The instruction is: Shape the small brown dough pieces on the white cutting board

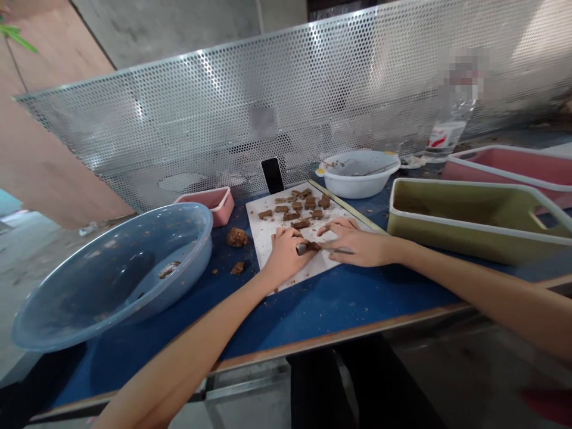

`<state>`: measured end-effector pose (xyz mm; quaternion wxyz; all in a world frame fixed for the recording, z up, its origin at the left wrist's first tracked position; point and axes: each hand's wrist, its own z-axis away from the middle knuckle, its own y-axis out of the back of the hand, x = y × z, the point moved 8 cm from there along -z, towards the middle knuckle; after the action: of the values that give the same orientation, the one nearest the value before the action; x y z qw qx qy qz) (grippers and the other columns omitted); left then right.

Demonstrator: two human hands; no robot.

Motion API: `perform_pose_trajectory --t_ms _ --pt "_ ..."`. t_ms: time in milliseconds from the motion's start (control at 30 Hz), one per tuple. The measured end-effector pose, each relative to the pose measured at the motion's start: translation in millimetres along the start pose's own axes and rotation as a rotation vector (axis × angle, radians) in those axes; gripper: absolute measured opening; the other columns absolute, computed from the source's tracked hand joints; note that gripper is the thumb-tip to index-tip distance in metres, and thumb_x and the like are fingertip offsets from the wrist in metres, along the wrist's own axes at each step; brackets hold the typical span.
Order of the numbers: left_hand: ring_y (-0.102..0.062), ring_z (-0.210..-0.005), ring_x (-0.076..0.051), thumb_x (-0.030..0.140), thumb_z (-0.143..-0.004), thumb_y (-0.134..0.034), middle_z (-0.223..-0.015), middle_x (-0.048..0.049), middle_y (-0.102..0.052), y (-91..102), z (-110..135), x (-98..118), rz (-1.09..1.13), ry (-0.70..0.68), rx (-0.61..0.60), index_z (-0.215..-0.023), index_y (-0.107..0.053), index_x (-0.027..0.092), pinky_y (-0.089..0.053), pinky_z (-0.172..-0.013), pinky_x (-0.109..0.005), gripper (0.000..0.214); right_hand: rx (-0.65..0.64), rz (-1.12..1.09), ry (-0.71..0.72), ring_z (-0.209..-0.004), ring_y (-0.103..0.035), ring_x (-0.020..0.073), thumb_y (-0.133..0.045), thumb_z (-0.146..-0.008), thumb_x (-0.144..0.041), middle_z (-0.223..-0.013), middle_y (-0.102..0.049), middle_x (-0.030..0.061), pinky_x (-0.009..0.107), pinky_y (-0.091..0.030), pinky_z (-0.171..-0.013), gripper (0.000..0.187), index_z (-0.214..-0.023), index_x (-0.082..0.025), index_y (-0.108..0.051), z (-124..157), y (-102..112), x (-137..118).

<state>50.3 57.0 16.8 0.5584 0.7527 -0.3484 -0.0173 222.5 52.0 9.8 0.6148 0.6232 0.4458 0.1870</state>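
Observation:
A white cutting board point(272, 232) lies on the blue table point(339, 304). Several small brown clay pieces point(298, 208) are spread over its far half. My left hand point(283, 253) is curled on the board, its fingers pinching a brown piece point(311, 245). My right hand point(357, 241) rests beside it with fingers closed around a thin metal tool point(342, 251) that touches the same piece.
A large blue basin point(58, 316) sits at the left, a brown lump point(236, 237) and crumbs beside the board. Behind stand a small pink tub point(221, 205), a phone point(272, 175) and a white bowl point(357, 176). Olive point(469, 229) and pink trays point(513, 167) lie right, a perforated metal screen point(313, 89) behind.

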Motion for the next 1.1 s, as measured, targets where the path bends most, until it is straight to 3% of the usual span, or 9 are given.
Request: perform_pose_trajectory --t_ms 167,367,567,767,933,1100 --pt "-0.058 -0.122 -0.036 0.044 -0.092 -0.090 -0.116 -0.0096 -0.075 0.4 -2.2 -3.5 0.022 0.042 -0.020 -0.103 -0.091 0.028 -0.050 -0.111 -0.059 0.018 -0.015 -0.004 -0.072 -0.153 -0.043 0.0460 -0.051 -0.110 -0.066 -0.159 -0.055 0.0177 0.074 -0.032 -0.128 0.061 -0.155 -0.030 -0.068 -4.5 -4.2 2.9" --pt "-0.057 -0.124 -0.037 0.045 -0.094 -0.088 -0.119 -0.0095 -0.075 3.2 -3.3 -1.2 0.028 0.067 -0.043 -0.102 -0.092 0.030 -0.049 -0.112 -0.060 0.018 -0.049 -0.039 0.001 -0.151 -0.042 0.0427 -0.044 -0.113 -0.067 -0.161 -0.050 0.0154 0.071 -0.030 -0.129 0.058 -0.138 -0.028 -0.079 -1.2 -0.3 -6.2" --pt "-0.057 -0.124 -0.038 0.041 -0.092 -0.090 -0.117 -0.0108 -0.074 6.1 -3.8 -1.3 0.028 0.108 -0.039 -0.094 -0.090 0.026 -0.049 -0.112 -0.059 0.015 -0.054 0.002 -0.057 -0.155 -0.036 0.0444 -0.045 -0.113 -0.063 -0.161 -0.048 0.0206 0.071 -0.026 -0.130 0.059 -0.146 -0.022 -0.073 -6.7 -1.1 -7.6" --pt "-0.056 -0.126 -0.040 0.044 -0.093 -0.090 -0.120 -0.0120 -0.073 6.0 -4.3 -0.4 0.000 0.089 -0.035 -0.095 -0.090 0.027 -0.048 -0.110 -0.062 0.017 -0.046 -0.038 0.022 -0.156 -0.037 0.0413 -0.044 -0.114 -0.061 -0.161 -0.050 0.0150 0.068 -0.025 -0.132 0.054 -0.136 -0.026 -0.080 -1.1 2.2 -13.4" --pt "-0.057 -0.124 -0.040 0.042 -0.091 -0.092 -0.120 -0.0124 -0.072 5.5 -6.1 -2.7 -0.020 0.088 -0.023 -0.091 -0.089 0.025 -0.050 -0.108 -0.063 0.017 -0.041 0.008 -0.059 -0.153 -0.039 0.0433 -0.047 -0.113 -0.062 -0.157 -0.052 0.0192 0.073 -0.026 -0.130 0.058 -0.151 -0.025 -0.070 -5.5 -3.9 -7.1" --pt "-0.056 -0.125 -0.039 0.041 -0.092 -0.092 -0.119 -0.0122 -0.071 4.5 -4.0 -2.7 0.002 0.092 -0.033 -0.095 -0.091 0.028 -0.049 -0.110 -0.064 0.013 -0.008 0.016 0.001 -0.157 -0.038 0.0420 -0.044 -0.114 -0.062 -0.161 -0.051 0.0167 0.069 -0.027 -0.132 0.055 -0.130 -0.025 -0.082 -2.4 4.2 -13.9"
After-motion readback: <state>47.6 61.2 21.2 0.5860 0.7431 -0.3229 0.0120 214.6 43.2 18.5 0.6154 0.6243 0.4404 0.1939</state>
